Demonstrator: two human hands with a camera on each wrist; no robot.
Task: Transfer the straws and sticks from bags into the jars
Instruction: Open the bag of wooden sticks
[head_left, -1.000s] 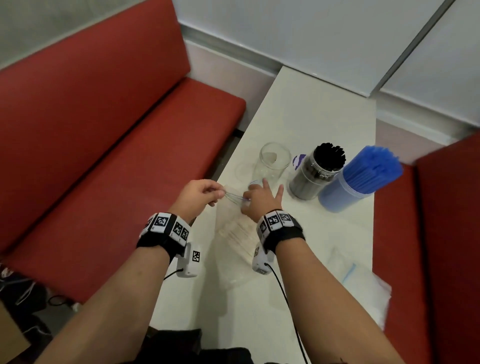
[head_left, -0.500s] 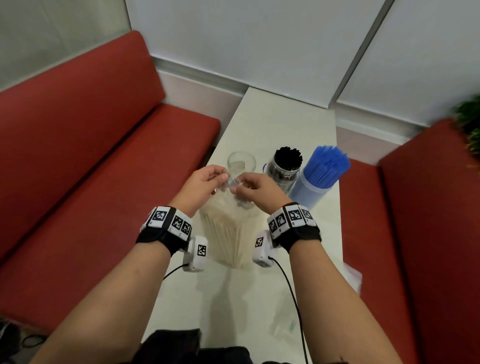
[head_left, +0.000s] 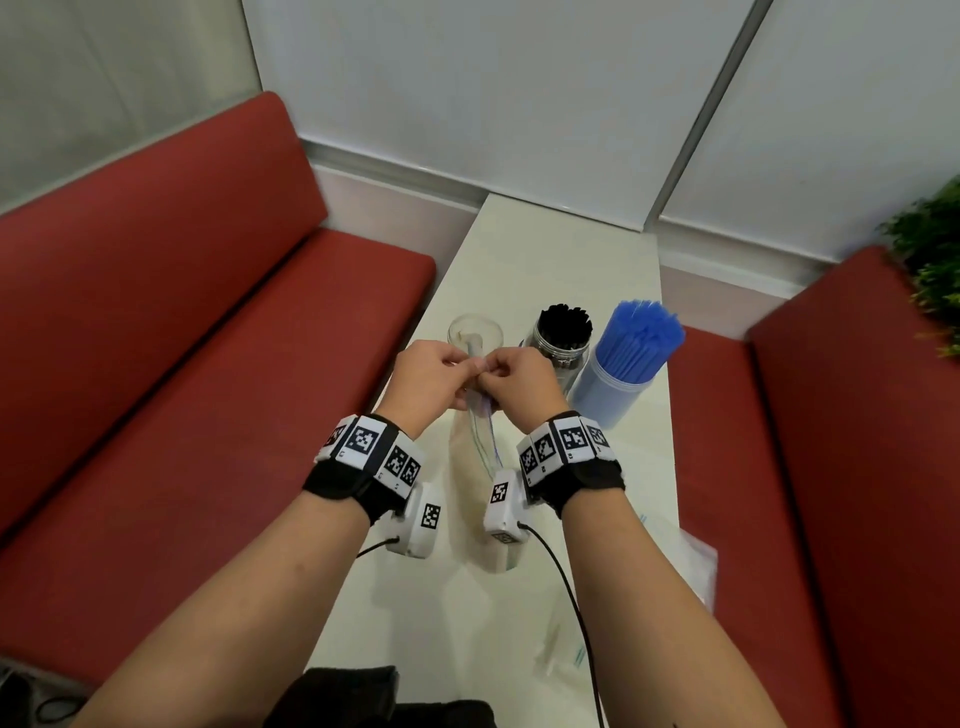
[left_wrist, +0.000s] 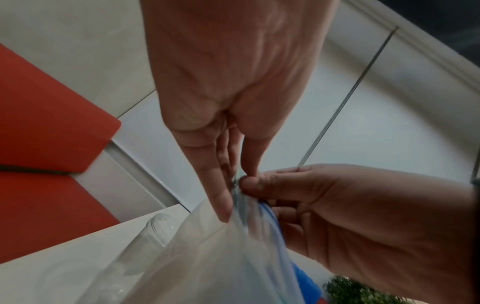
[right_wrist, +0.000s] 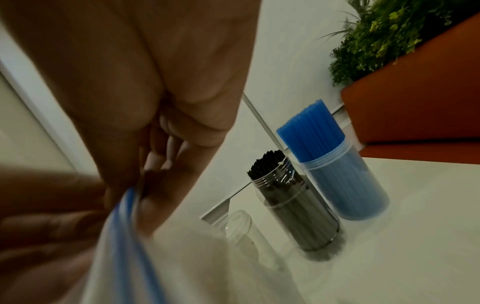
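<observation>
Both hands, the left hand (head_left: 431, 382) and right hand (head_left: 519, 384), are pinching the top edge of a clear bag (head_left: 475, 457), which is hanging above the table (head_left: 545, 270) just in front of the empty jar (head_left: 475, 332), beside the black (head_left: 561, 338) and blue (head_left: 631, 358) jars.

red benches (head_left: 208, 322) flank the white counter (head_left: 561, 260); a green plant (head_left: 935, 260) sits at the right.
</observation>
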